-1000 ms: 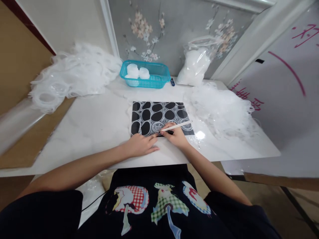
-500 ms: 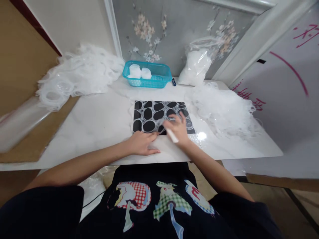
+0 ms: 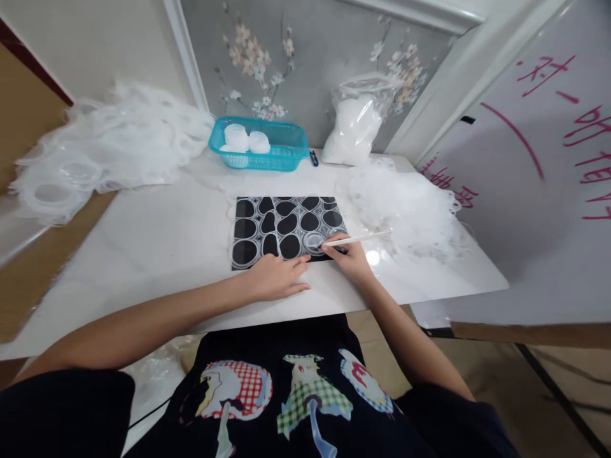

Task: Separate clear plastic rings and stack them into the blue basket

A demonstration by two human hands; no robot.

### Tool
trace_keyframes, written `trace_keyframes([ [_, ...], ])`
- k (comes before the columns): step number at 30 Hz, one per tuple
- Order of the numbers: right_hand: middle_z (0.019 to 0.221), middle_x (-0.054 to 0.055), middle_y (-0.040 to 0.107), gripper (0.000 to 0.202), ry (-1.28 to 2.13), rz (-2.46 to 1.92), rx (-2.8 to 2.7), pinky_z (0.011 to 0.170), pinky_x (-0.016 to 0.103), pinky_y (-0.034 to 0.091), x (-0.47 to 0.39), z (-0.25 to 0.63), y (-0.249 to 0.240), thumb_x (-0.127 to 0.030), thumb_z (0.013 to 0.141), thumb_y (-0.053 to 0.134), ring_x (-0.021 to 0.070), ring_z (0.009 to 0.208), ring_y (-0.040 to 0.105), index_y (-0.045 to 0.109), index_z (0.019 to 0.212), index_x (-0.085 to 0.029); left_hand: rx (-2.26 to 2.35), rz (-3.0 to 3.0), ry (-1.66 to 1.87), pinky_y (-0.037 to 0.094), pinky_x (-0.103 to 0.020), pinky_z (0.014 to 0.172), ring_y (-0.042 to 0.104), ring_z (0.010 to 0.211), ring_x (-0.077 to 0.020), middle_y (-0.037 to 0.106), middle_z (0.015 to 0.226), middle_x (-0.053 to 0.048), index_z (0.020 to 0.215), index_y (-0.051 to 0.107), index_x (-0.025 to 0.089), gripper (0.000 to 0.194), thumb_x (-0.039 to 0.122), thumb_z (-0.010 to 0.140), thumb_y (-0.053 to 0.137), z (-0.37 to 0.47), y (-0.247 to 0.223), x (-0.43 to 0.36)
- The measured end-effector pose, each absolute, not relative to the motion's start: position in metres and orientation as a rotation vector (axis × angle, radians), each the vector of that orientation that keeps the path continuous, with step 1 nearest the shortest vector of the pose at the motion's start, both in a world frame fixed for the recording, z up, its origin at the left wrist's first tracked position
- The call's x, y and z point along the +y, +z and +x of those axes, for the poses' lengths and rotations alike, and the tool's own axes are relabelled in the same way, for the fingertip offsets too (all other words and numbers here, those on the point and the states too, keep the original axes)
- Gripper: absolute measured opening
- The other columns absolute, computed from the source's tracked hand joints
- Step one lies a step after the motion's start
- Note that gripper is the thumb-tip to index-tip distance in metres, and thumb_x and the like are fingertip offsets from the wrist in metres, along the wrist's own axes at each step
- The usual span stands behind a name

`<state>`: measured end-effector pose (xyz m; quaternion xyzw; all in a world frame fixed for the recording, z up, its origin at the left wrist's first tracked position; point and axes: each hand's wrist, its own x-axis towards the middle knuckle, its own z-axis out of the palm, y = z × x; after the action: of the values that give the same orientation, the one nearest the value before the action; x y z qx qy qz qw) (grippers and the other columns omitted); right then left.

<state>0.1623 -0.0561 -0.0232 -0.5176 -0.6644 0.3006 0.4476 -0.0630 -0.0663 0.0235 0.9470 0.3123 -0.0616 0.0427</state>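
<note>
A clear sheet with round cut-outs lies over a black mat (image 3: 245,227) on the white table. My left hand (image 3: 277,278) rests flat on the mat's front edge, fingers spread, holding nothing. Pinched in my right hand (image 3: 347,256) is a thin white stick (image 3: 357,238), which slants up to the right. The fingers of that hand are at the mat's right front part, beside a translucent disc (image 3: 314,240) in one of the rings.
Behind the mat stands a blue basket (image 3: 291,152) with white round pieces. A filled plastic bag (image 3: 353,127) leans against the wall. Translucent scraps are heaped at the right (image 3: 405,203) and left (image 3: 133,137). A whiteboard (image 3: 520,254) borders the table's right side.
The camera view has shifted to the right. My right hand has come down to the mat's front right part, and its stick now points up to the right. My left hand stays at the front edge.
</note>
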Motion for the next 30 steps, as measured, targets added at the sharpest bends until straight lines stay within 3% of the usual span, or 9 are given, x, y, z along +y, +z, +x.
trace_keyframes([
  [14,0.085,0.005,0.073,0.009,0.6,-1.362,-1.812,0.095,0.046,0.047,-0.055,0.165,-0.027,-0.032,0.082,0.064,0.0285,0.109,0.058,0.071,0.079,-0.026,0.989,2.785,-0.122,0.049,-0.035,0.068,0.07,0.089,-0.0258,0.056,0.138,-0.01,0.122,0.056,0.02,0.045,0.052,0.097,0.037,-0.043,0.015,-0.056],
  [18,0.091,0.004,0.074,0.014,0.29,-1.379,-1.982,0.111,0.056,0.03,-0.07,0.153,-0.028,-0.022,0.086,0.057,0.0307,0.126,0.048,0.069,0.083,-0.028,1.028,2.686,-0.115,0.05,-0.037,0.069,0.069,0.091,-0.028,0.063,0.126,-0.01,0.124,0.054,0.018,0.045,0.05,0.094,0.043,-0.041,0.021,-0.055],
  [20,0.085,0.003,0.073,0.017,0.147,-1.365,-2.123,0.116,0.059,0.016,-0.07,0.15,-0.025,-0.016,0.084,0.056,0.03,0.128,0.047,0.068,0.085,-0.029,1.038,2.662,-0.117,0.05,-0.038,0.069,0.069,0.091,-0.0288,0.066,0.121,-0.009,0.124,0.053,0.017,0.045,0.049,0.094,0.044,-0.041,0.023,-0.056],
  [22,0.08,0.002,0.071,0.019,0.067,-1.371,-2.172,0.117,0.059,0.011,-0.058,0.158,-0.018,-0.013,0.081,0.057,0.029,0.124,0.049,0.066,0.086,-0.029,1.037,2.657,-0.123,0.05,-0.038,0.069,0.069,0.09,-0.0281,0.065,0.125,-0.009,0.119,0.056,0.017,0.043,0.049,0.093,0.045,-0.042,0.025,-0.056],
  [26,0.087,0.007,0.067,0.016,-0.166,-1.623,-1.564,0.107,0.064,0.024,-0.018,0.198,0.005,-0.016,0.083,0.052,0.0307,0.112,0.052,0.066,0.085,-0.024,1.051,2.652,-0.148,0.049,-0.036,0.068,0.069,0.087,-0.0257,0.059,0.135,-0.009,0.107,0.061,0.018,0.039,0.051,0.091,0.048,-0.045,0.028,-0.054],
  [30,0.089,0.008,0.068,0.012,-0.109,-1.636,-1.498,0.1,0.058,0.034,-0.019,0.222,0.007,-0.025,0.084,0.055,0.0312,0.108,0.053,0.067,0.082,-0.023,1.04,2.658,-0.132,0.047,-0.035,0.066,0.07,0.087,-0.0273,0.071,0.113,-0.005,0.116,0.059,0.02,0.04,0.05,0.094,0.045,-0.04,0.03,-0.049],
])
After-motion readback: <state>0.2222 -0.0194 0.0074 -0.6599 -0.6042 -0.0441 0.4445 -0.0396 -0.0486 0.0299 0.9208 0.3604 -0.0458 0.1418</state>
